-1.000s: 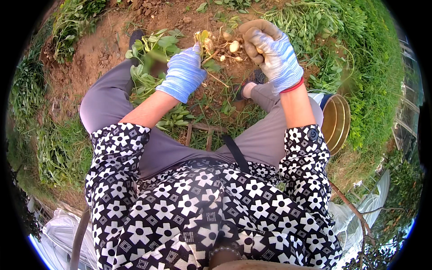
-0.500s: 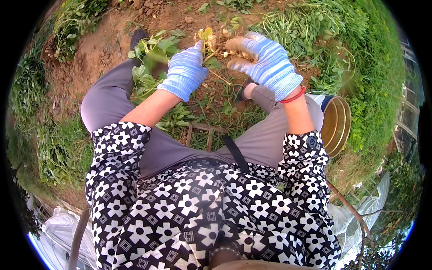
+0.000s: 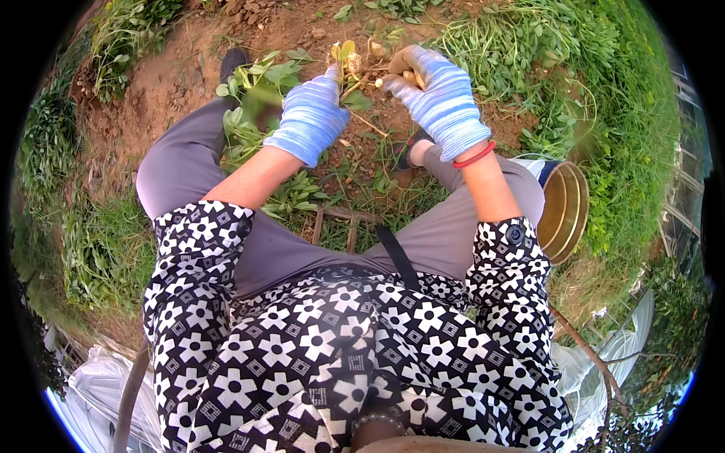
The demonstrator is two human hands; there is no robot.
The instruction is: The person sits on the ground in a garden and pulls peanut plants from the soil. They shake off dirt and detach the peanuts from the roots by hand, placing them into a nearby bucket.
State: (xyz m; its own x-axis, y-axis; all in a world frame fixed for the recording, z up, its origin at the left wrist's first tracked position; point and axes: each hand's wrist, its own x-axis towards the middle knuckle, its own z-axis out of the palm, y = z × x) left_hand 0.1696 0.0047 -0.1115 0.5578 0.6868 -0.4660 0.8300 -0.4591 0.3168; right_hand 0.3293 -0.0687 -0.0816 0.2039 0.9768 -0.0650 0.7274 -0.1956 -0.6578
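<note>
My left hand (image 3: 310,117), in a blue-and-white striped knitted glove, is closed around the stems of a peanut plant (image 3: 266,81). The plant's leaves hang out on the left of the hand, while its roots with pale pods (image 3: 353,64) stick out past the thumb. At the root end, my right hand (image 3: 440,98) wears a matching glove with soil-browned fingertips. Its fingers are curled together around peanut pods (image 3: 410,77), partly hidden by the glove. One pale pod shows at the thumb tip.
A metal bucket (image 3: 566,200) with a brassy inside lies open beside my right knee. Pulled plants (image 3: 491,53) are heaped at the far right, with more greenery (image 3: 124,45) at far left. Bare reddish soil (image 3: 279,30) lies ahead; white plastic sheeting (image 3: 106,392) is behind me.
My right hand's fingers have drawn in from a wider spread and closed around pods, and its wrist has shifted slightly left. My left hand stays nearly still with the plant.
</note>
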